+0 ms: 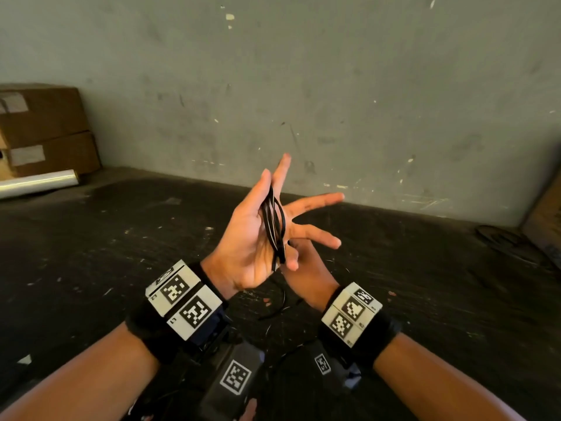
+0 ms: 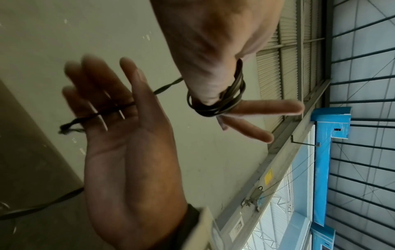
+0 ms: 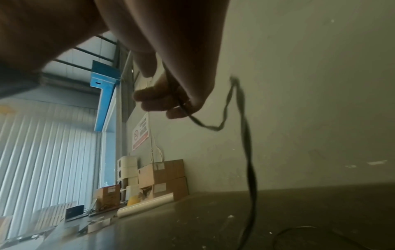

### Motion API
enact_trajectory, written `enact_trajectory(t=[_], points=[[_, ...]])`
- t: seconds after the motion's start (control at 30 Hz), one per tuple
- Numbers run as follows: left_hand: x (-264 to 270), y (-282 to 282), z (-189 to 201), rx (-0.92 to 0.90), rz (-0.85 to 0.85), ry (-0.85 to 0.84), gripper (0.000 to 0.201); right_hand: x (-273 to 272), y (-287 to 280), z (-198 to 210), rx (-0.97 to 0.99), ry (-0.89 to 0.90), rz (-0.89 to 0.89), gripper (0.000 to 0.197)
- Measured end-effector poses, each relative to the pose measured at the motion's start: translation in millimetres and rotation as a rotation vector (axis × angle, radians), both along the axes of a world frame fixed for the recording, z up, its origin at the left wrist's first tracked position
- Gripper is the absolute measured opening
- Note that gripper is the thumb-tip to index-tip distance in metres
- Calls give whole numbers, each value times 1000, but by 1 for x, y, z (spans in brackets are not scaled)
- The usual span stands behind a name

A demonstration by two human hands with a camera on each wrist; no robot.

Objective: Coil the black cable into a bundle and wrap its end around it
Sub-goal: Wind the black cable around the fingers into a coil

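Observation:
Several loops of the black cable are wound round my left hand, which is raised palm to the right with straight, spread fingers. The left wrist view shows the coil round the upper part of that hand, two fingers sticking out beside it. My right hand sits just below and behind it. A twisted strand runs from the coil across the right hand's fingers. In the right wrist view those fingers curl round the strand, and the loose cable hangs down to the dark table.
Two stacked cardboard boxes and a shiny roll stand at the table's back left against the grey wall. A cardboard piece leans at the far right, with a dark ring beside it.

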State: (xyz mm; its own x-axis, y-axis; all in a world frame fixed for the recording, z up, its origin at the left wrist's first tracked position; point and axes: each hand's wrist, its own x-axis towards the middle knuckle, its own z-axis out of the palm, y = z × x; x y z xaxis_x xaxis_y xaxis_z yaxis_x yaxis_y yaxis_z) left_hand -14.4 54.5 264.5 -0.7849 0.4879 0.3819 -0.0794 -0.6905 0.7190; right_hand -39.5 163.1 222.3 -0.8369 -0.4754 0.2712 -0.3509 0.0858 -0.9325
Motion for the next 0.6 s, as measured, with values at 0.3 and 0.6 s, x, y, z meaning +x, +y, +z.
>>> enact_trajectory(t=[0.3, 0.6], points=[[-14, -22, -2, -68, 348, -38, 51, 11, 11, -21, 260, 234, 61, 21], [-18, -16, -19, -205, 633, 75, 73, 15, 39, -19, 594, 241, 138, 17]])
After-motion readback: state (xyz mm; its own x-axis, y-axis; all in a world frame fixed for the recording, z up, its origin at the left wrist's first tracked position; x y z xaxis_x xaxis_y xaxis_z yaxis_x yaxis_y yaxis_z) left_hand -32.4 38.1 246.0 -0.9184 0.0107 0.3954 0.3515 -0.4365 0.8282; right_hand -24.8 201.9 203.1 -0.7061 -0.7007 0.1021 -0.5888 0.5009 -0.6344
